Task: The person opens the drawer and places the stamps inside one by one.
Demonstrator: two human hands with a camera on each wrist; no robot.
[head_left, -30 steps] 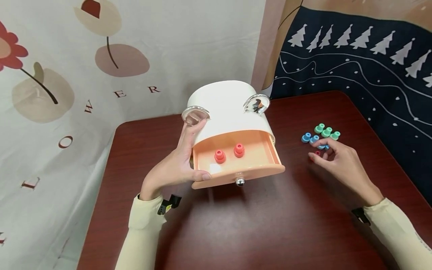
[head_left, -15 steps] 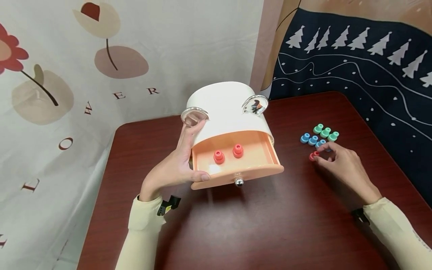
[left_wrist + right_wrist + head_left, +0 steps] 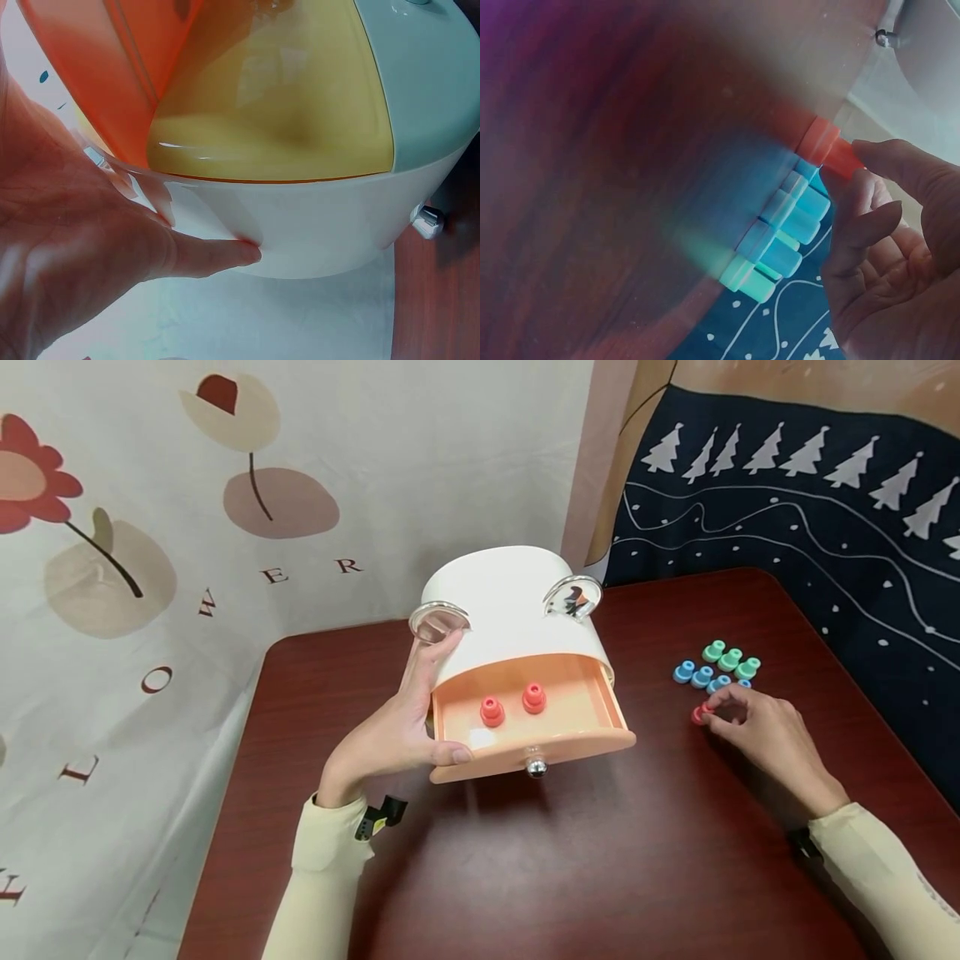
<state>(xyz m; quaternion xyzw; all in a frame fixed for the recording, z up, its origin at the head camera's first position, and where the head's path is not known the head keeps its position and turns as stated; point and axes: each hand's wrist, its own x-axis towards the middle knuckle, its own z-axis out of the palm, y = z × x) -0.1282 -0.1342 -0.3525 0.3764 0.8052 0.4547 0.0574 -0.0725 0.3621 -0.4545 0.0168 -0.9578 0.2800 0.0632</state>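
Note:
A white storage box (image 3: 510, 597) with two silver ring-shaped ears stands on the table, its peach drawer (image 3: 577, 747) pulled out. Two red stepped pegs (image 3: 492, 713) stand upright inside the drawer. My left hand (image 3: 393, 735) holds the box's left side, fingers near the left ear and thumb over the end of the drawer front. To the right, my right hand (image 3: 776, 743) pinches a red peg (image 3: 823, 142) between thumb and index finger, low over the table beside the blue pegs (image 3: 702, 677). Its fingertips partly cover that peg in the head view.
Three green pegs (image 3: 732, 660) stand in a row behind several blue ones, the last blue one partly hidden by my right hand. The dark red table (image 3: 585, 877) meets a patterned cloth (image 3: 480, 460) behind. A silver knob (image 3: 536, 768) sticks out from the drawer front.
My right hand has come down and slightly nearer, its thumb and index finger closing on the red peg. My left hand stays on the box, and the two pegs in the drawer have not moved.

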